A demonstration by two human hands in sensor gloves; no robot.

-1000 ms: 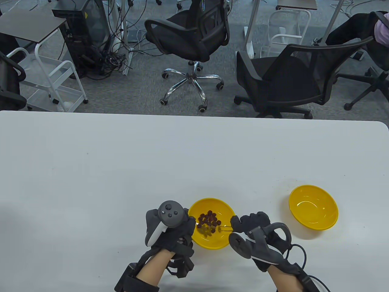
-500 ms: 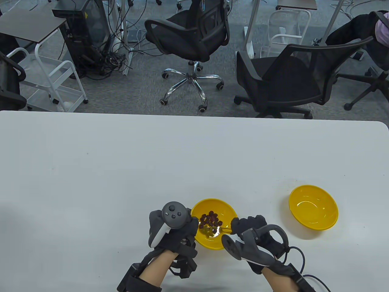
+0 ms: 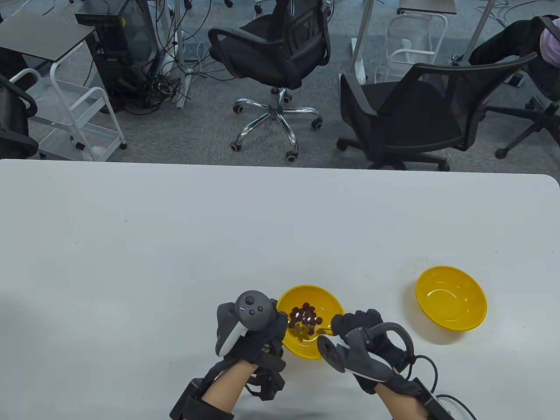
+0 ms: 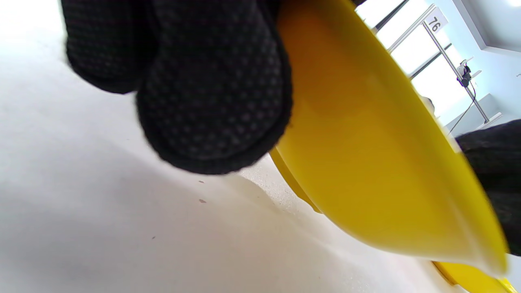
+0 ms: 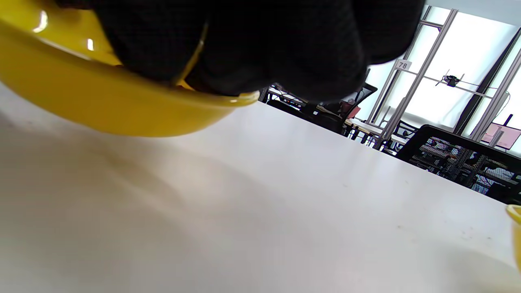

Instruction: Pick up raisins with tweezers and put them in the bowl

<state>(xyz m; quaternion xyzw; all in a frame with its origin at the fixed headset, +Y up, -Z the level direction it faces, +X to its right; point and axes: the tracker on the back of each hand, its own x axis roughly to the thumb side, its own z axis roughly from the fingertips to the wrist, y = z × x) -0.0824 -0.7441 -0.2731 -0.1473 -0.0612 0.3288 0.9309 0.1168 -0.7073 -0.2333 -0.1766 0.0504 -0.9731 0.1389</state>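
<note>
The left hand [image 3: 251, 332] holds the near yellow bowl [image 3: 326, 299] by its left side. In the left wrist view, its dark fingers [image 4: 211, 89] press on the outside wall of that bowl [image 4: 366, 154], and the bowl is tipped up on one edge, with a gap between it and the white bench [image 4: 101, 224].

The right hand [image 3: 363, 339] is at the bowl's right side. It is curled tight around thin yellow tweezers [image 3: 324, 328], and the tips reach into the bowl toward the pile. I cannot tell if a raisin is caught between the tips. In the right wrist view, a thin yellow strip of the tweezers [image 5: 194, 57] shows between the dark fingers [image 5: 285, 44], just over the bowl's rim [image 5: 228, 99].

The raisins [image 3: 304, 315] are small dark lumps, heaped together in the middle of the near bowl.

A second yellow bowl [image 3: 451, 298] sits on the bench [image 3: 175, 245] well off to the right. I see no raisins in it.
</note>
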